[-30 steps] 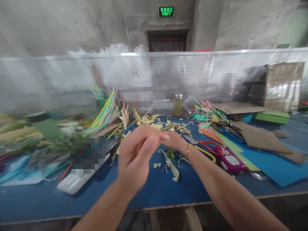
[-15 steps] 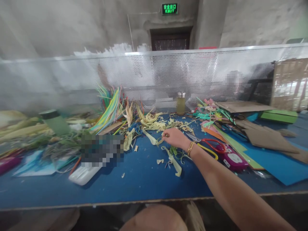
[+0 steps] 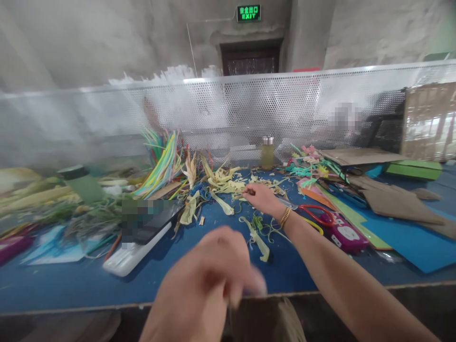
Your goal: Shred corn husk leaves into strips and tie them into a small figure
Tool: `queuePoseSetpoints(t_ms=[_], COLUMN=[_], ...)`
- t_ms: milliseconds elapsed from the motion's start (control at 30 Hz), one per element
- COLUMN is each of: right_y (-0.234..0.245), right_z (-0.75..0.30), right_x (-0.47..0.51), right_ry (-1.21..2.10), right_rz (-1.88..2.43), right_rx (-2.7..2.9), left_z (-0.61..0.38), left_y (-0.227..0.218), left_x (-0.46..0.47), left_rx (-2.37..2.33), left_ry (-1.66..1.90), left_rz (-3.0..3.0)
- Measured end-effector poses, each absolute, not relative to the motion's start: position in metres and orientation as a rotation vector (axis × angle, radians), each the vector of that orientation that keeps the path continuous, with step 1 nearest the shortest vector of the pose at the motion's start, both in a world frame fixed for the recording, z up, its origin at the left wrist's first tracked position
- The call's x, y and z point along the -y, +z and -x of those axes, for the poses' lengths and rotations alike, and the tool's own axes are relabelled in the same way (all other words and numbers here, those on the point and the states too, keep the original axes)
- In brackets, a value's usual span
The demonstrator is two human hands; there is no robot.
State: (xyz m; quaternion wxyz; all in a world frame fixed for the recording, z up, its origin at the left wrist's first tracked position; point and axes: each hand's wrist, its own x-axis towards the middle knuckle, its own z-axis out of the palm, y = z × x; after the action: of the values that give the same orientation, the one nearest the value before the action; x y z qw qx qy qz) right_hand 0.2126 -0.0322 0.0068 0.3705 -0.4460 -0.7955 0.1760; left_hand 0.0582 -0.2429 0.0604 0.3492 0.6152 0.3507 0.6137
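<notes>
My right hand, with a gold bracelet at the wrist, reaches over the pale corn husk scraps. Its fingers are pinched together, and a small dark bit at their tips is too small to name. Closer to me, my left hand hangs over the front part of the table, smeared by motion, its fingers unclear. A pale husk strip and green curly strands lie between the two hands. Right of my right wrist are red-handled scissors.
At left, a phone rests on a white object, near a green-lidded bottle and colourful thin stems. A glass bottle stands behind. At right lie a purple box, blue paper and cardboard. A perforated metal screen closes the back.
My left hand has risen into view from the bottom edge over the table. My right hand has shifted slightly right and up; the thin strip by its fingertips no longer shows there.
</notes>
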Motion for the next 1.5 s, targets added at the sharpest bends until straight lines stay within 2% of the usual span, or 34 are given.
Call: queuePoseSetpoints(t_ms=[133, 233, 367, 467, 600, 767, 1100, 1300, 1500], right_y=[0.008, 0.009, 0.01, 0.011, 0.011, 0.01, 0.012, 0.013, 0.017], right_z=[-0.212, -0.211, -0.21, -0.211, -0.213, -0.214, -0.21, -0.212, -0.21], right_x=[0.027, 0.027, 0.029, 0.03, 0.03, 0.031, 0.034, 0.031, 0.038], right_ry=[0.722, 0.935, 1.107, 1.104, 0.925, 0.738, 1.133, 1.292, 1.264], right_rz=[1.038, 0.949, 0.854, 0.842, 0.879, 0.949, 0.793, 0.759, 0.69], right_rx=[1.744, 1.582, 1.514, 1.534, 1.64, 1.841, 1.515, 1.301, 1.472], left_z=[-0.059, -0.048, -0.052, -0.062, -0.067, -0.062, -0.047, -0.05, -0.053], left_y=[0.04, 0.029, 0.026, 0.024, 0.016, 0.004, -0.003, -0.009, -0.012], left_x=[0.171, 0.121, 0.08, 0.064, 0.054, 0.047, 0.048, 0.051, 0.05], left_rx=[-1.064, -1.231, -1.201, -1.164, -1.099, -0.898, -0.65, -0.799, -0.987], left_ry=[1.52, 1.443, 1.325, 1.213, 1.047, 1.056, 1.082, 1.117, 1.138], left_rz=[-1.432, -1.551, -1.529, -1.477, -1.12, -0.857, -0.857, -1.052, -1.284])
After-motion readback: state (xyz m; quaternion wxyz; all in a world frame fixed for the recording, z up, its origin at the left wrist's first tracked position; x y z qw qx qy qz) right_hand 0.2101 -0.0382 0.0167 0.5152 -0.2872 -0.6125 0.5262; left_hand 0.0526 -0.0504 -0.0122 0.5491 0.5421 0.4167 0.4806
